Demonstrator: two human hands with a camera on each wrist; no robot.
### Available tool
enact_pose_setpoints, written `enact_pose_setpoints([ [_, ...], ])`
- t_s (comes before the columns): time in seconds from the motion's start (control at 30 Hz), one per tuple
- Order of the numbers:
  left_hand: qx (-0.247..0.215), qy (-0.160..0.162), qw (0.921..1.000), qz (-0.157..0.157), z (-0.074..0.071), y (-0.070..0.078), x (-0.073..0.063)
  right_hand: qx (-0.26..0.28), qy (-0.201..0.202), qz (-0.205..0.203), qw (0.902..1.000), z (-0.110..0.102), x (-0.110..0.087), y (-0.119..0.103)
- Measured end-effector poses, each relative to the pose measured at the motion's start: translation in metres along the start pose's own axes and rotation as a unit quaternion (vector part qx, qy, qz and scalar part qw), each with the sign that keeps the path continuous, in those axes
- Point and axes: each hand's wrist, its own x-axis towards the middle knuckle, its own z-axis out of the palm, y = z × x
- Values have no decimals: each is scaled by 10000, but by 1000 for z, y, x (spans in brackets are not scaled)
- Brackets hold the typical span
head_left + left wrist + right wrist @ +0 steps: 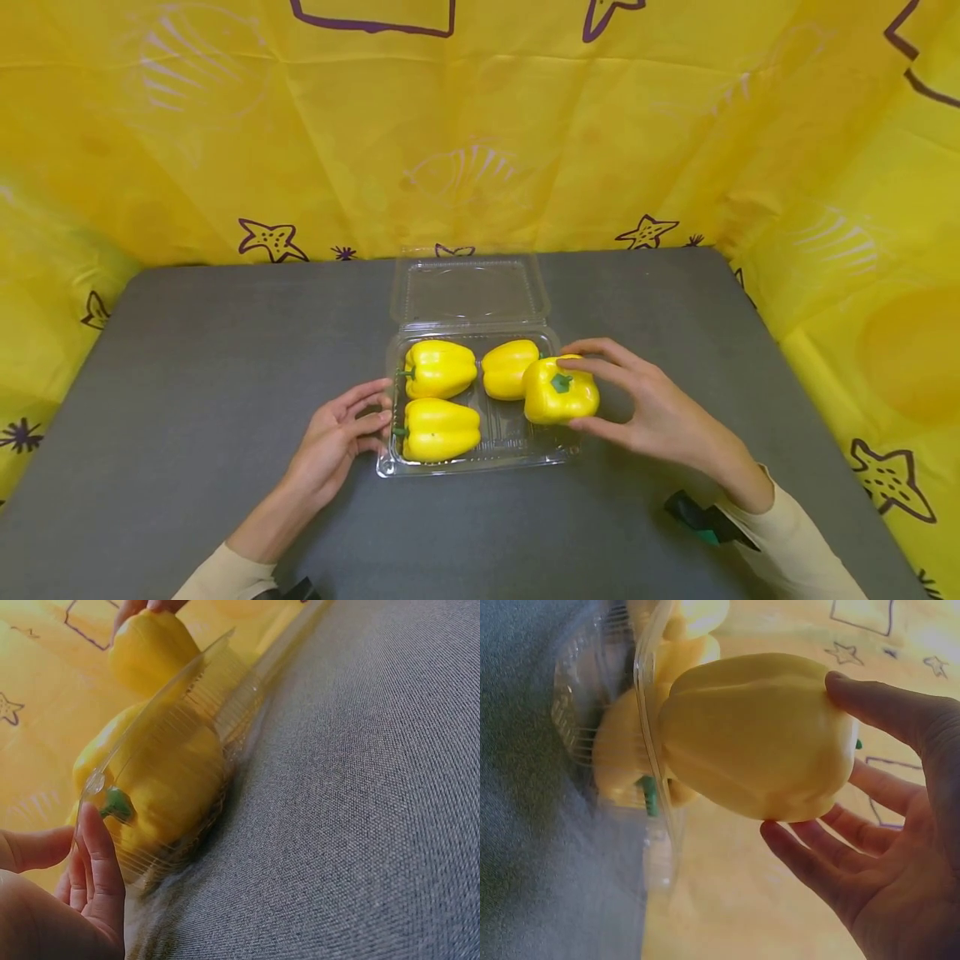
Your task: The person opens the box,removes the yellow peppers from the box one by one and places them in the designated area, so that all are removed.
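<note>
Two hands work at one clear box that stands on the grey table, its one lid folded back flat on the far side. There are four yellow peppers, each with a green stem: three lie inside the box and one is in the right hand. Of the three, the far left pepper and the near left pepper have stems facing left, while the far right pepper lies across from them. The right hand's thumb and spread fingertips are clamped on the fourth pepper, above the box's near right part, stem turned upward. The left hand pinches the box's left rim, thumb on one side, fingers on the other. One yellow cloth with drawn starfish hangs behind.
</note>
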Motion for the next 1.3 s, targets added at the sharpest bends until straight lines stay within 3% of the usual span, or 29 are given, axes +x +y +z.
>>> enact_pose_setpoints([
  [0.97,-101,26,9999,-11,1,0,1,-133,166,40,9998,-13,4,1],
  [1.3,-56,29,10000,-23,1,0,0,-178,539,-348,9978,-18,7,2],
])
